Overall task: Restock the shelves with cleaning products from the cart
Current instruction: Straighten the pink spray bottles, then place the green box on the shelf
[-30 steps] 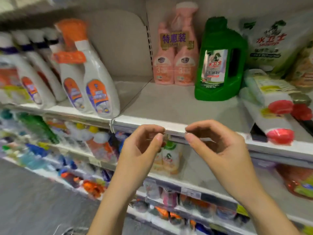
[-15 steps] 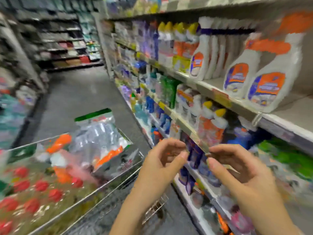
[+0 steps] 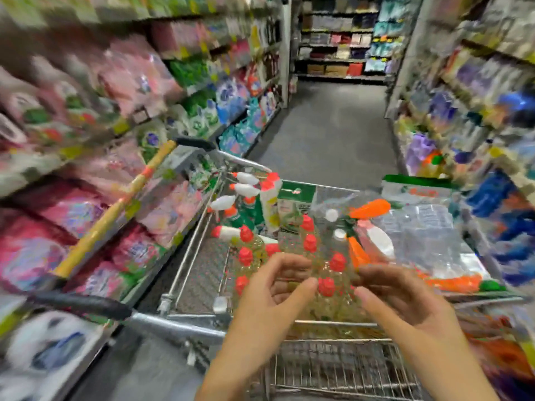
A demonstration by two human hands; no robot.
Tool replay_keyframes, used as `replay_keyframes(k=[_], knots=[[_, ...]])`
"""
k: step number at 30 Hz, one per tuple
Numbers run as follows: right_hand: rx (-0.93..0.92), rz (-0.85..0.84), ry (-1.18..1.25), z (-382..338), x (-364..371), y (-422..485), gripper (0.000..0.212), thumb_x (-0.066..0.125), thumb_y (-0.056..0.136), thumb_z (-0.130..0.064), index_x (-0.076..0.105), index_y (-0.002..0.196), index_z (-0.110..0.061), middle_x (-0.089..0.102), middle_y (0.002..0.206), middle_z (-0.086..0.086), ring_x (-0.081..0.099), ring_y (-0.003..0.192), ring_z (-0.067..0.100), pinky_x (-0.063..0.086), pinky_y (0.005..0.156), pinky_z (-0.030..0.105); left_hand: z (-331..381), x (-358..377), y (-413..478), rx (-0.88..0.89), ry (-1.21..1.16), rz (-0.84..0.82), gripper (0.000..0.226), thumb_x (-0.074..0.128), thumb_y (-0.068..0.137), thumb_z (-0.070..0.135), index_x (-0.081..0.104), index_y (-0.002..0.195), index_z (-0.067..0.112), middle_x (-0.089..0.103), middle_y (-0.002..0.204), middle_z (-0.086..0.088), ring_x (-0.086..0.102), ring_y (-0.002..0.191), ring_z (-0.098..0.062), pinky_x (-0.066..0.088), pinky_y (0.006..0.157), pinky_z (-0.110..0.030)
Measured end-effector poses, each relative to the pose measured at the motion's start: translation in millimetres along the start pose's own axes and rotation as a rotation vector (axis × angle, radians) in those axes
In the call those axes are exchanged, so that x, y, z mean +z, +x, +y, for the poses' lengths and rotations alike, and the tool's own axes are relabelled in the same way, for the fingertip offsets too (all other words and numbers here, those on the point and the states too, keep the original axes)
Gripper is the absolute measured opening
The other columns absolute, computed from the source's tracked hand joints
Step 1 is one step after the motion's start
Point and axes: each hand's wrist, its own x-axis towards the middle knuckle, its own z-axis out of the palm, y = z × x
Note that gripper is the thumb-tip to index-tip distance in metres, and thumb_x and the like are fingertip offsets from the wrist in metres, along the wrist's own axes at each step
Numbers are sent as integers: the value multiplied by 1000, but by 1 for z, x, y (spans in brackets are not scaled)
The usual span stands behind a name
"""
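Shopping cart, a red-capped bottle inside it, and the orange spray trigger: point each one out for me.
shopping cart (image 3: pixel 333 323): head view, near wire rim of the basket.
red-capped bottle (image 3: pixel 246 256): head view, on its red cap.
orange spray trigger (image 3: pixel 370 209): head view, middle of the orange head.

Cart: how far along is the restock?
Done: unclear; the shelves are blurred. In hand: nothing; left hand and right hand hover empty over the cart. Left: plenty, the cart holds many red-capped bottles, orange-trigger sprayers and bagged packs.
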Motion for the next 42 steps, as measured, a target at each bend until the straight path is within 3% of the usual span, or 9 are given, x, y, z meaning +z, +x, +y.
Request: replay_keyframes(k=[6,15,18,22,24,28,32,36,42], knots=[[94,-149,-66,17,50,53,34,74,57,-33,72,90,-24,73,91,3,67,80,11,55,78,28,-14,-57,27,-76,-40,143,17,66,83,-3,64,96,8,66,85,0,62,71,3,48,67,-9],[116,-252,-120,45,78,194,41,75,60,-45,68,99,-34,70,98,-8,67,86,7,56,71,21,-28,-87,136,-140,57,263,15,64,86,0,64,96,10,64,85,2,62,67,3,47,61,-8],[128,-280,-396,75,83,253,39,78,68,-41,60,103,-35,63,101,-18,62,93,1,49,73,14,-42,-96,179,-183,136,283,13,65,87,5,64,98,13,64,89,2,62,69,4,46,61,-8],[244,-264,-1002,130,88,343,72,81,74,-26,41,132,-11,44,131,9,43,121,30,41,97,40,-67,-100,222,-199,193,253,14,67,86,11,65,97,18,67,87,8,63,77,2,47,68,-9],[339,-297,-1202,156,91,375,84,81,75,-27,30,141,-11,34,141,12,34,128,36,37,103,49,-81,-100,243,-204,247,217,14,67,86,12,64,97,20,66,87,11,63,80,0,48,73,-12],[359,-388,-1345,195,90,403,100,82,71,-28,18,148,-21,21,152,7,23,136,34,29,108,53,-105,-101,281,-239,363,114,14,66,87,13,59,96,21,62,86,10,61,82,-6,50,81,-22],[319,-380,-1416,213,80,406,112,88,60,-33,18,147,-23,22,151,7,21,138,34,21,113,53,-123,-106,300,-272,365,55,16,66,88,17,56,97,26,58,86,16,58,81,0,47,80,-18],[246,-345,-1437,217,79,402,111,90,56,-35,25,144,-22,30,141,14,31,130,35,32,106,52,-132,-106,302,-285,336,54,15,66,88,16,57,98,23,58,87,14,58,84,-4,48,83,-21],[133,-339,-1582,203,82,391,97,86,56,-48,37,135,-18,44,129,4,41,123,26,35,102,47,-126,-103,290,-258,316,23,14,64,90,15,59,103,20,61,91,10,59,84,-5,45,74,-10]])
